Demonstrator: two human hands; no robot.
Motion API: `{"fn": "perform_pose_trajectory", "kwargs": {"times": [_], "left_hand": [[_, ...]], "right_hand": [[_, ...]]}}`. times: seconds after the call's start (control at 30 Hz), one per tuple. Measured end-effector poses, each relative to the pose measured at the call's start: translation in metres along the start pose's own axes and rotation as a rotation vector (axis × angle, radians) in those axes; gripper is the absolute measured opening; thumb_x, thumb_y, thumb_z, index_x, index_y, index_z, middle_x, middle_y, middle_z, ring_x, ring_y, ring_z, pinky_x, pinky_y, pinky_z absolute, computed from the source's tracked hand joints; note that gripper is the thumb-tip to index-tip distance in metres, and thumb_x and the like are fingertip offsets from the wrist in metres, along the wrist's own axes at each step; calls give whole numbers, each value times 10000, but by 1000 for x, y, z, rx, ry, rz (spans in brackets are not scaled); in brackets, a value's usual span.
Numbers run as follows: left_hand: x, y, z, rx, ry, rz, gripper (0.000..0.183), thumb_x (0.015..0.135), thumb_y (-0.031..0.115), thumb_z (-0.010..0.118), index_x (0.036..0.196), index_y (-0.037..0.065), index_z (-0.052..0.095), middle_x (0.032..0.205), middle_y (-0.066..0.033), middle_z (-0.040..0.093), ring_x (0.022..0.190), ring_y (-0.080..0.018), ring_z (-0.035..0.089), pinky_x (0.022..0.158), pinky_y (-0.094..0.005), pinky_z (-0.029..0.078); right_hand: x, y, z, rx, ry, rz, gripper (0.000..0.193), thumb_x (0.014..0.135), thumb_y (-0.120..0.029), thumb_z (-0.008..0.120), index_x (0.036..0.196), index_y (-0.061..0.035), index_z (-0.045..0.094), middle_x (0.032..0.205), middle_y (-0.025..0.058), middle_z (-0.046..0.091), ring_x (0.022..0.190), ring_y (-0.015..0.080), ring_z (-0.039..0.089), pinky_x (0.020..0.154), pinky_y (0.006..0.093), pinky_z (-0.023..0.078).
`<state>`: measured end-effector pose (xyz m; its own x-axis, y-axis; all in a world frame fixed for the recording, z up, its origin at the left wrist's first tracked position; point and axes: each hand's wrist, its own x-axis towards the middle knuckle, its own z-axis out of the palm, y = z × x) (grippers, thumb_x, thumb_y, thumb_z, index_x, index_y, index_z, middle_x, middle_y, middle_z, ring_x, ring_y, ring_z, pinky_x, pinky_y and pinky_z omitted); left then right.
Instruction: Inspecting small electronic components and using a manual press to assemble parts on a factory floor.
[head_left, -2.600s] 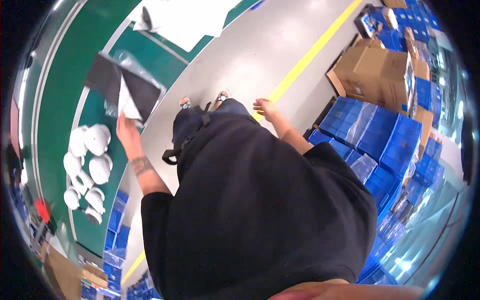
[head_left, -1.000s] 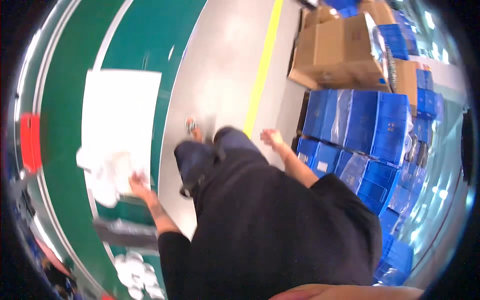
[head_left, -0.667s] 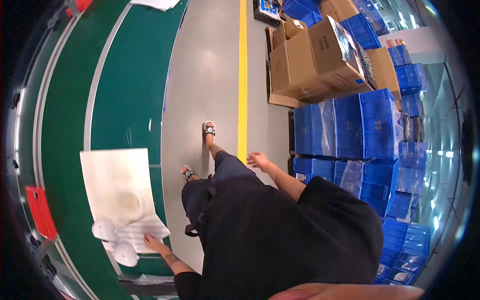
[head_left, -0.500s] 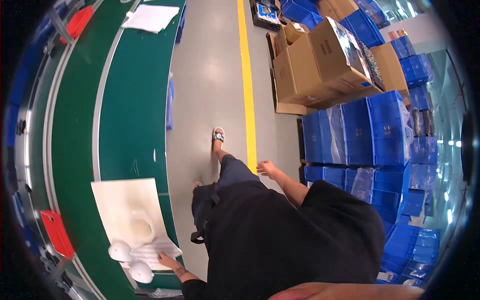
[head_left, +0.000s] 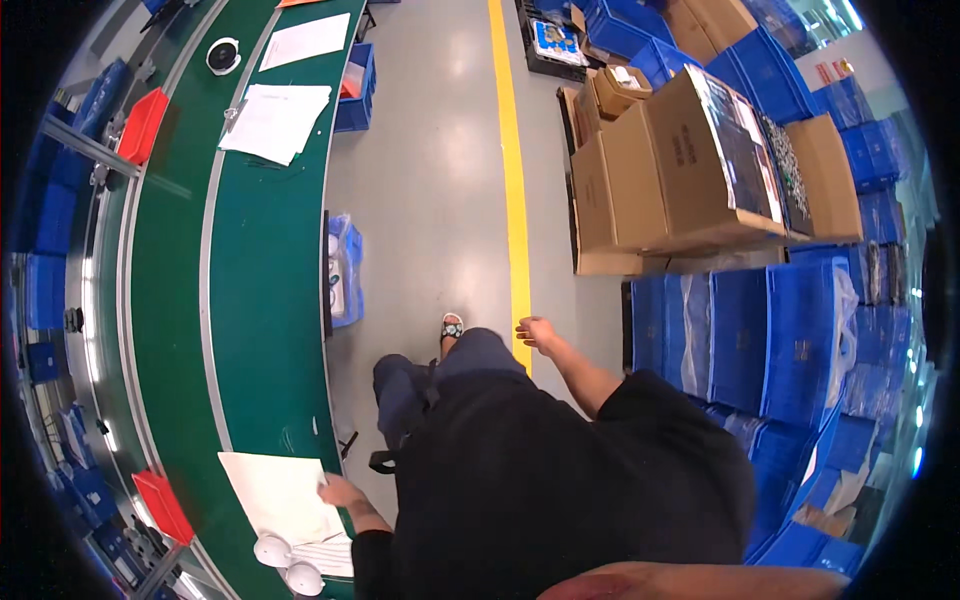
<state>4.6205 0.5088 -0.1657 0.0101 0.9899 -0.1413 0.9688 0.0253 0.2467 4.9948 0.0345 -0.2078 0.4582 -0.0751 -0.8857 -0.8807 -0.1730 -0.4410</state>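
Observation:
My left hand (head_left: 341, 490) hangs at the bench's right edge, over the side of a large cream sheet (head_left: 280, 492). Its fingers are loosely bent and blurred, and nothing shows in them. Two white domed parts (head_left: 272, 549) lie by the sheet's near end, beside a white ribbed piece (head_left: 325, 557). On the other side, my right hand (head_left: 537, 332) is held out in front of me over the yellow floor line (head_left: 515, 200). Its fingers are slightly apart and empty.
A long green bench (head_left: 265, 300) runs ahead on the left, with papers (head_left: 280, 122) and red bins (head_left: 146, 125). Below its edge stands a blue crate (head_left: 347, 270). On the right are cardboard boxes (head_left: 625, 170) on a pallet and stacked blue crates (head_left: 740, 335).
I have moved forward along the aisle, so the bench, sheet and boxes sit lower in view. My left hand has passed from beside the white domes to the sheet's side. More papers show ahead.

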Motion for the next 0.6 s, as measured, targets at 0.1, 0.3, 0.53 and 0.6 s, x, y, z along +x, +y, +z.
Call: {"fn": "perform_pose_trajectory", "kwargs": {"times": [0.1,0.3,0.53,0.6], "left_hand": [[24,126,-2,-334,-115,116,459,841,210,619,1134,-137,553,1135,-307,584,1026,-393,579,894,-444,463],[88,298,46,-319,-35,217,463,806,243,659,1107,-95,563,1117,-266,582,1070,-391,527,948,-447,418],[132,462,99,-302,8,277,474,807,271,657,1134,-51,538,1145,-243,542,1078,-381,499,921,-452,433],[137,504,113,-254,8,247,479,806,279,652,1140,-44,533,1160,-240,528,1074,-378,501,916,-456,438]], "right_hand": [[19,-44,3,56,-44,-39,294,909,-250,554,1128,-55,564,1068,92,646,893,209,637,774,369,488],[43,-94,-13,214,17,-78,284,914,-249,547,1131,-66,564,1055,81,652,926,190,624,791,351,474],[69,-95,-23,258,127,191,303,943,-243,488,1182,-65,540,1108,77,628,954,207,617,807,365,467],[64,-120,-16,226,164,225,293,953,-246,478,1160,-54,554,1063,76,638,942,209,622,777,346,474]]}}
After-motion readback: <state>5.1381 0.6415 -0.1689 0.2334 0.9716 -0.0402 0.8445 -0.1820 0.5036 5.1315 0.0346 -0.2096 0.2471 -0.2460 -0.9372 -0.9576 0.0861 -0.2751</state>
